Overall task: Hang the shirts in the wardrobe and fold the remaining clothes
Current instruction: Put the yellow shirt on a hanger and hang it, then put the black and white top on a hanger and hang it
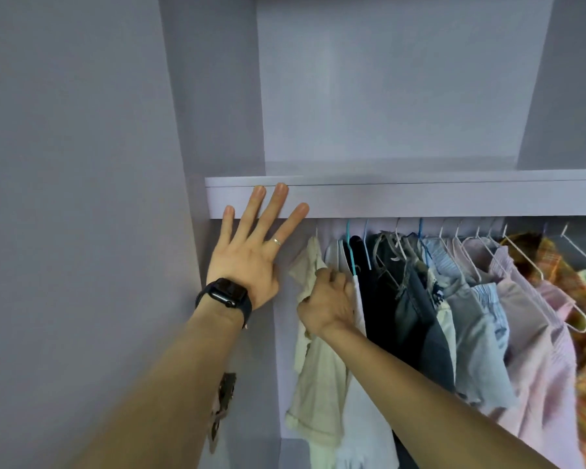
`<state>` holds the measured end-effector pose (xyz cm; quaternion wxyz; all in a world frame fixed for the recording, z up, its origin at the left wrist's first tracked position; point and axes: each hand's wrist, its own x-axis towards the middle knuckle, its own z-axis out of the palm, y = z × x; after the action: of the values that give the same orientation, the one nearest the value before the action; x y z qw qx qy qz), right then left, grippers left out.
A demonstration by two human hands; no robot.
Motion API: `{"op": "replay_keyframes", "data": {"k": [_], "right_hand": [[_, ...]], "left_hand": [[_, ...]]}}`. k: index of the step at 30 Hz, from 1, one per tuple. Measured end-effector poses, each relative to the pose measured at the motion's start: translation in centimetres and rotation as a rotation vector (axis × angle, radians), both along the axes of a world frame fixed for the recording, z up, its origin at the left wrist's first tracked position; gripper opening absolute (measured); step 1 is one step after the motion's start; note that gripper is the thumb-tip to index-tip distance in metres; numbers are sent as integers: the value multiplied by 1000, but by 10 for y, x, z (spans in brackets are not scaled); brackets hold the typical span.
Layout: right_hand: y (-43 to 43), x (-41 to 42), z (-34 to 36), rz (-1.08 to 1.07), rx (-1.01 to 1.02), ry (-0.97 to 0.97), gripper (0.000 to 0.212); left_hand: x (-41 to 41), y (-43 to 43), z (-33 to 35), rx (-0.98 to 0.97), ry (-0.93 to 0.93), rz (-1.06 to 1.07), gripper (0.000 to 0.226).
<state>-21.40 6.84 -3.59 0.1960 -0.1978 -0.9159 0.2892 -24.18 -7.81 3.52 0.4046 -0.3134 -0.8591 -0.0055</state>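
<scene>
Both bare forearms come up from the bottom edge, left forearm (156, 384) and right forearm (420, 390), reaching into the wardrobe (217, 96). Black smartwatch (225, 292) on the left wrist. Left hand (247, 265) is released and flat, fingers spread, tips against the front lip of the shelf (420, 198); thin ring (276, 241) on one finger. Right hand (327, 304) is clenched round bunched fabric near the top of a cream shirt (313, 384), which hangs at the far left end of the row, just beside the wardrobe's inner side wall. Touching it on the right is a white garment (366, 418) on a teal hanger (349, 245), then a dark navy garment (376, 299), a grey-blue piece (416, 316), a light blue shirt (477, 326) and a pink striped shirt (535, 333), packed close on white wire hangers. Orange plaid garment (552, 262) at the right end, partly cut off by the frame edge. Hanger hooks run up behind the shelf lip; what they hang on is hidden. Above the shelf, a pale lilac compartment (386, 96) recedes upward. Small dark patterned thing (222, 407) behind the left forearm, too blurred to identify.
</scene>
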Motion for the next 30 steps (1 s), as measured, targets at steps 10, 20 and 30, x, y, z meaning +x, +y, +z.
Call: {"op": "replay_keyframes", "data": {"k": [10, 20, 30], "right_hand": [[9, 217, 4, 126, 153, -42, 42], [35, 497, -52, -466, 147, -82, 34], [-35, 785, -113, -1372, -97, -144, 27]], "left_hand": [[140, 21, -20, 47, -754, -19, 90], [318, 102, -122, -358, -817, -618, 68], [615, 214, -157, -756, -723, -1389, 61]]}}
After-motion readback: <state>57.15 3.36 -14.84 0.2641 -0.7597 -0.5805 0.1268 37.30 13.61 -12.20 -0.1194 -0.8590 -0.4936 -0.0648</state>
